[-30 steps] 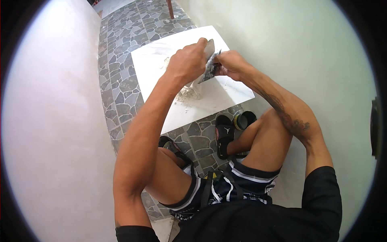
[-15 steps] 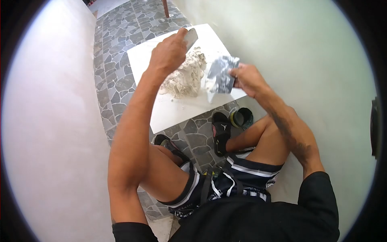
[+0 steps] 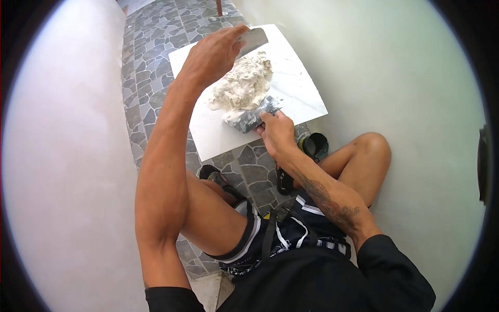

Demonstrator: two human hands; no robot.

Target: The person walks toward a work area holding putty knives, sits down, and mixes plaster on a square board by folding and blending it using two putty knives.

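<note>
A heap of wet, off-white putty-like paste (image 3: 241,83) lies on a white marbled board (image 3: 299,86). My left hand (image 3: 210,54) is closed on a flat grey scraper (image 3: 253,42), held over the heap's far side. My right hand (image 3: 276,130) grips a dark, paste-smeared putty knife (image 3: 247,120) by its near edge, thumb on top. That blade lies low against the near side of the heap, with paste along its left part. Whether it touches the board I cannot tell.
A dark bucket (image 3: 314,146) stands on the stone-patterned floor (image 3: 148,78) by my right foot. Pale walls (image 3: 395,78) rise close on both sides. A thin brown leg (image 3: 219,8) stands beyond the board. My knees flank the near edge.
My right hand has swung left and nearer, bringing its putty knife from the board's right side to the heap's near edge. The left scraper has shifted slightly right, its blade showing more broadly.
</note>
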